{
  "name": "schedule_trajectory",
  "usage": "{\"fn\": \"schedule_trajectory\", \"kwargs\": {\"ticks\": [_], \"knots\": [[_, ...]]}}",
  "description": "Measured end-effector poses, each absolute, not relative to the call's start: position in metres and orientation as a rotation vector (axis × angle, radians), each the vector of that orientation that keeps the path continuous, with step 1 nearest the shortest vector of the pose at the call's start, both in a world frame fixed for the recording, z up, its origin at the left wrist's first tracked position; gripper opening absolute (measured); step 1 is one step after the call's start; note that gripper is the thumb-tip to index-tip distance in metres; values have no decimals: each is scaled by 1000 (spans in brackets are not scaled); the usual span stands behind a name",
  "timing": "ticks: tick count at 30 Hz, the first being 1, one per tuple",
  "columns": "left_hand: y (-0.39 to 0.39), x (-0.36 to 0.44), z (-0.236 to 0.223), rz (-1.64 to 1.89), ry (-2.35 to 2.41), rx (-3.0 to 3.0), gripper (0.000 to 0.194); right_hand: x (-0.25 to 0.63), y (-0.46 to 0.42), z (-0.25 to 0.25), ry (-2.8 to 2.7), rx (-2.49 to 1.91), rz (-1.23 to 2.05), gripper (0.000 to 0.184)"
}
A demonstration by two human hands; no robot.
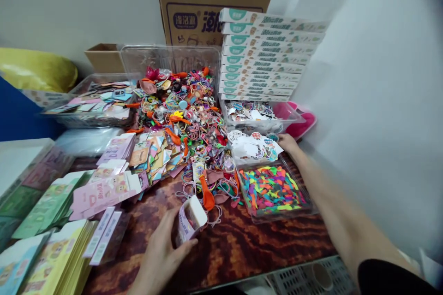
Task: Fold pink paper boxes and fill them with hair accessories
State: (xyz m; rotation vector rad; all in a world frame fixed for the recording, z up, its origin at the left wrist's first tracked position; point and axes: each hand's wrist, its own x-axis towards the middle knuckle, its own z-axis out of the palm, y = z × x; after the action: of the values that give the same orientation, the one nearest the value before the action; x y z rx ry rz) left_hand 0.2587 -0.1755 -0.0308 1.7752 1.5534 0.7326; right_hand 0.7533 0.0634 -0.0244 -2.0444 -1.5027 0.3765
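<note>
So far, a printed carton (190, 219) is gripped by the fingers of the left hand (161, 258), the right hand's (287, 144) grip cannot be told, and trinkets (180, 120) are left heaped on the bench (224, 258).

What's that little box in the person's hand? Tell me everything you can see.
It is a small printed paperboard box, with a white end flap and pale pink-lilac sides; its small print is too blurred to read. It sits tilted against the fingers of the left hand, above the patterned tabletop, beside looped elastic cords.
</note>
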Motion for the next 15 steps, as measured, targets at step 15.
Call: {"fn": "schedule_trajectory", "kwargs": {"ticks": [15], "knots": [[-157, 261, -25, 693, 1443, 1796, 60, 659, -125, 10, -1125, -1748, 1193, 38]]}}
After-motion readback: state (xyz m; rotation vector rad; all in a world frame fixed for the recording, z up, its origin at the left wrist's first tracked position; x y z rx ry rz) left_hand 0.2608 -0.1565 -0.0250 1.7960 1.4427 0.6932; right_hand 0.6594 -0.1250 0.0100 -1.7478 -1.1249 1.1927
